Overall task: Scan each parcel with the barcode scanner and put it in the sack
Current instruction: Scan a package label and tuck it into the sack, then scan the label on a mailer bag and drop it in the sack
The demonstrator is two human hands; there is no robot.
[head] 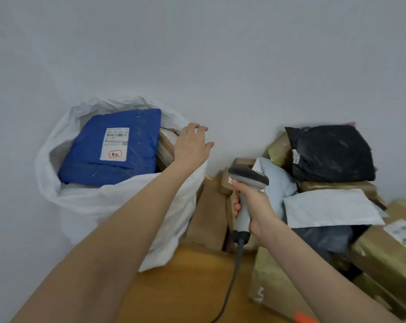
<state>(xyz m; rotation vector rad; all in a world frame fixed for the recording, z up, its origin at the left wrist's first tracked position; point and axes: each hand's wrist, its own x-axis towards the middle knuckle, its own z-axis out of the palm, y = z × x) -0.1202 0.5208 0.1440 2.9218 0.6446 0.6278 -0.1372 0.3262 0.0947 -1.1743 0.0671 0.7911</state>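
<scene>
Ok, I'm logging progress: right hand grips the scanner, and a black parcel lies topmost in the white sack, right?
No: the head view shows the topmost parcel in the white sack is blue, not black. The right hand does grip the scanner.

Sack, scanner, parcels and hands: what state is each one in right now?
Sack: open-topped, nearly full.
Blue parcel: inside the sack, on top, label up.
Barcode scanner: held by its handle, cable attached.
Right hand: grips the barcode scanner.
Left hand: fingers spread, holding nothing, over the sack's rim.
Black parcel: on the pile, outside the sack.
White mailer: flat on the pile, outside the sack.
</scene>
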